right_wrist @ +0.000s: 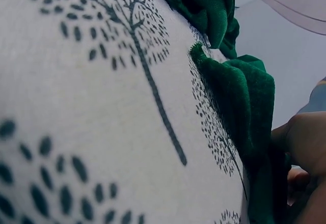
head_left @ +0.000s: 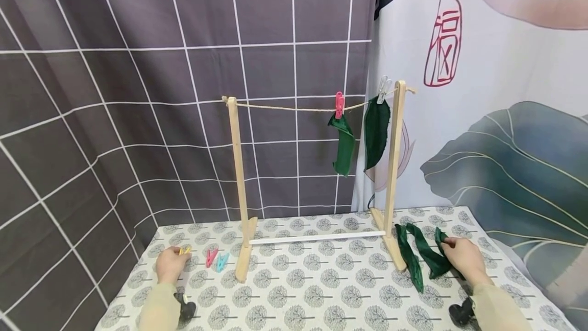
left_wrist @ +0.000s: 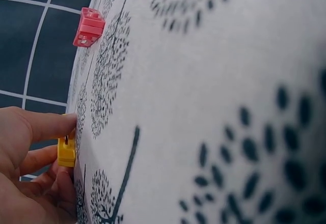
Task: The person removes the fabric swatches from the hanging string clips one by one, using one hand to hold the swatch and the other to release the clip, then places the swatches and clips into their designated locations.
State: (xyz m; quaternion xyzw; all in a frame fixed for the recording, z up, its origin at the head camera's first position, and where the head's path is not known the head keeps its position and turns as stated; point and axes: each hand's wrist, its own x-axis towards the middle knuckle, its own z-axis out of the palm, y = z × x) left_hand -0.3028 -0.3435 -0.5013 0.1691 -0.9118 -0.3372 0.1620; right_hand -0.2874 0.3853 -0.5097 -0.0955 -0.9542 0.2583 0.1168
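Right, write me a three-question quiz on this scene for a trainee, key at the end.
1. What colour is the clip that the left hand pinches? A) pink B) blue C) yellow
2. True or false: the right hand is holding nothing.
3. Name the colours of the two clips on the string, from left to right in the head view.

Key
1. C: it pinches the yellow clip.
2. False: it grips a green cloth.
3. Pink, then clear: the pink clip and the clear clip each hold up a hanging cloth on the string.
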